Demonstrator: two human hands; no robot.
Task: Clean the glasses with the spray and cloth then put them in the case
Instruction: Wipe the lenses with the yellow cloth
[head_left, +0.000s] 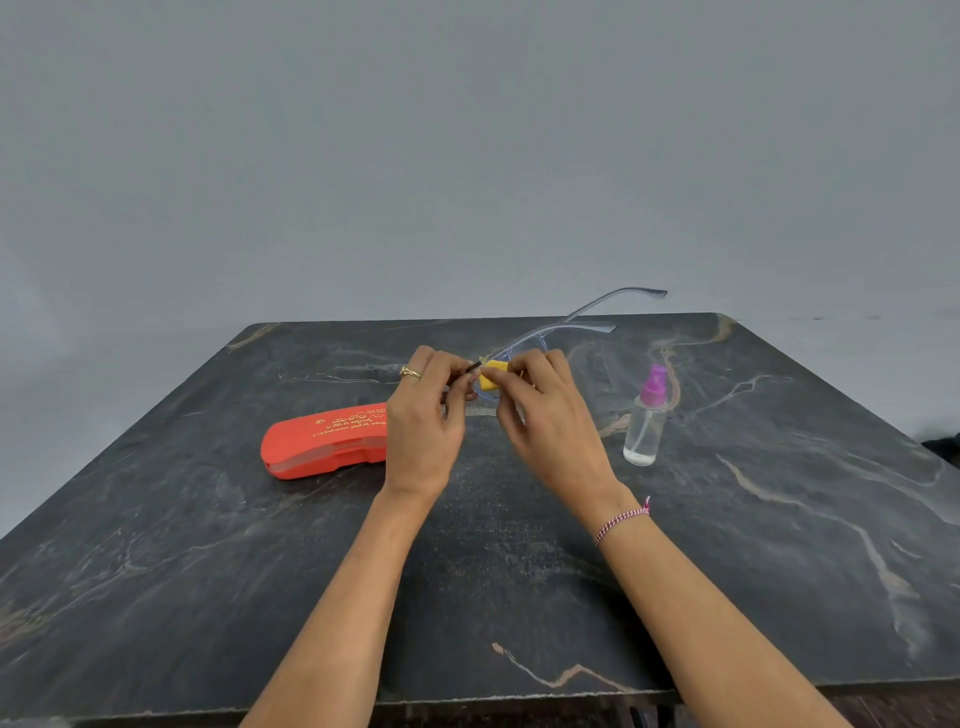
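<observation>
Glasses (587, 328) in left hand (423, 415), cloth (492, 375) in right hand (550, 421); case (322, 441) lettering unreadable.

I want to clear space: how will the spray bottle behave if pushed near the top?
The spray bottle stands upright, tall and narrow, so it would probably tip. Little liquid seems visible at its bottom, so it is likely light. Once down, its round body may roll.
</observation>
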